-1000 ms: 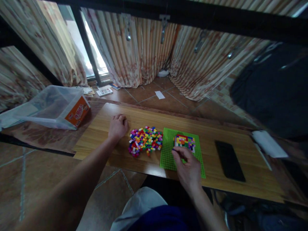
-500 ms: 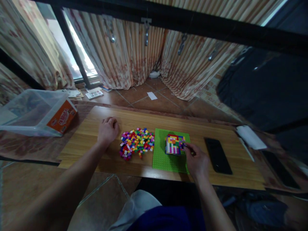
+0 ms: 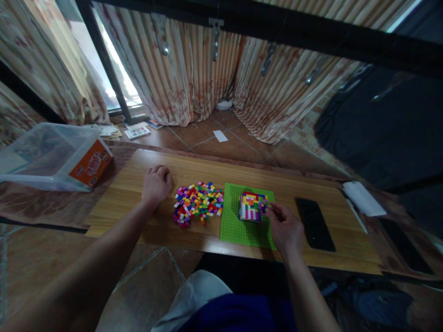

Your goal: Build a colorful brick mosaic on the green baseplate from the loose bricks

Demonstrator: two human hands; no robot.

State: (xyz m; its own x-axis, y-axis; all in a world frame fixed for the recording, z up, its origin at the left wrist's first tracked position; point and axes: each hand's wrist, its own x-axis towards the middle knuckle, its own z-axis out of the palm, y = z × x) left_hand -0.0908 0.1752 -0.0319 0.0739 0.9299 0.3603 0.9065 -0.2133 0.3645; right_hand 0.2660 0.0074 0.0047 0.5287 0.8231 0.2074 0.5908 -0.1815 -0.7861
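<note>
A green baseplate (image 3: 242,228) lies on the wooden board (image 3: 214,168). On it stands a block built of many-coloured small bricks (image 3: 252,206). My right hand (image 3: 285,229) rests on the plate's right edge, its fingers pinched together against the block's right side; what is in the pinch is too small to make out. A heap of loose coloured bricks (image 3: 197,203) lies left of the plate. My left hand (image 3: 156,183) sits curled in a loose fist on the board just left of the heap, holding nothing visible.
A black phone (image 3: 314,223) lies right of the plate. A white paper and pen (image 3: 362,198) sit at the board's far right. A clear plastic box with an orange label (image 3: 58,157) stands at the left. Curtains (image 3: 194,69) hang behind, over a tiled floor.
My right hand has moved from the plate's front edge to the right side of the built block. The view shifted right. My left hand has stayed beside the heap.
</note>
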